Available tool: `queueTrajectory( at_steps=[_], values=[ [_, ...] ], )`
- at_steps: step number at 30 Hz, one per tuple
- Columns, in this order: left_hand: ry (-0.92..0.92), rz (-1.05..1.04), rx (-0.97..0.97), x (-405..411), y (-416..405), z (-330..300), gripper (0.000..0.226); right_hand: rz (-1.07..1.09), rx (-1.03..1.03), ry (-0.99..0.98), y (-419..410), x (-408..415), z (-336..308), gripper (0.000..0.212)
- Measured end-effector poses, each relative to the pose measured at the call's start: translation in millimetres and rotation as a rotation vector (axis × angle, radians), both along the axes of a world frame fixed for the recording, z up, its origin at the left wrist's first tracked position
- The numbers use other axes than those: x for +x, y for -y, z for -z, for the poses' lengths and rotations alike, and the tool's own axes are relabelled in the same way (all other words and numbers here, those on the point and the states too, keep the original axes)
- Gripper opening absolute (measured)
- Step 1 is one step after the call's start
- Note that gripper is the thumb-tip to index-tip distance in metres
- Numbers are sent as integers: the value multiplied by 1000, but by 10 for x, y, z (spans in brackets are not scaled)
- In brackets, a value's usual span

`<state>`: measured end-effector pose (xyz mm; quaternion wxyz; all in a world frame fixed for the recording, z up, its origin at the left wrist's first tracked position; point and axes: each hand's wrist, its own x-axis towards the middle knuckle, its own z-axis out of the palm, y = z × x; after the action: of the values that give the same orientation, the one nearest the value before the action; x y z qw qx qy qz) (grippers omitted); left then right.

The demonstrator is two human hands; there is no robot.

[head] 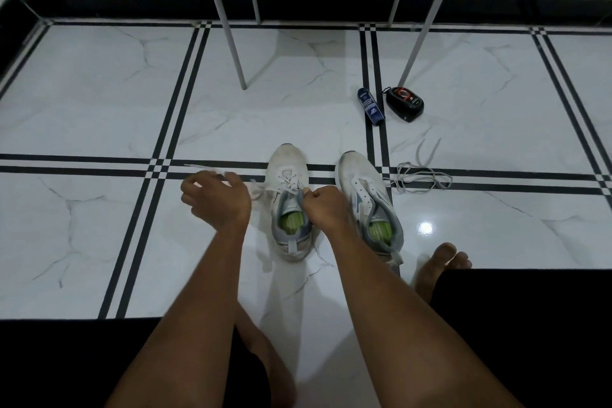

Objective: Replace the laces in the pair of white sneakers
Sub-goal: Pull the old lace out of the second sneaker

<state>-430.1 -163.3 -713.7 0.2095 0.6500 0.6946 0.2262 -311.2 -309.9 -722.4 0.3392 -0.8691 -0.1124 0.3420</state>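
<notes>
Marble floor [99, 109]: two sneakers [289, 205], one loose lace [419, 175], two hands [215, 199].

Left hand [215, 199]: grips a white lace [265, 189], pulled left of the laced sneaker [289, 205].
Right hand [326, 207]: pinches lace at its tongue.
Unlaced sneaker [367, 199]: just right of the right hand.

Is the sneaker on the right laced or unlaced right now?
Unlaced. The right sneaker shows bare eyelets with nothing threaded through, and a loose lace lies on the floor beside it.
</notes>
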Motion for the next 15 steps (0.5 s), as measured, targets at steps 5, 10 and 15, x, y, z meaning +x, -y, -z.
queueTrajectory(
  at_steps=[5, 10, 15],
  values=[
    [-188, 891, 271, 84, 365, 180, 29, -8, -4, 10, -11, 4, 42, 51],
    [-130, 947, 373, 125, 403, 258, 9, -13, -2, 17, -19, -8, 84, 52],
    [462, 194, 34, 180, 198, 91, 21, 3, -11, 27, -28, -7, 118, 57]
  ],
)
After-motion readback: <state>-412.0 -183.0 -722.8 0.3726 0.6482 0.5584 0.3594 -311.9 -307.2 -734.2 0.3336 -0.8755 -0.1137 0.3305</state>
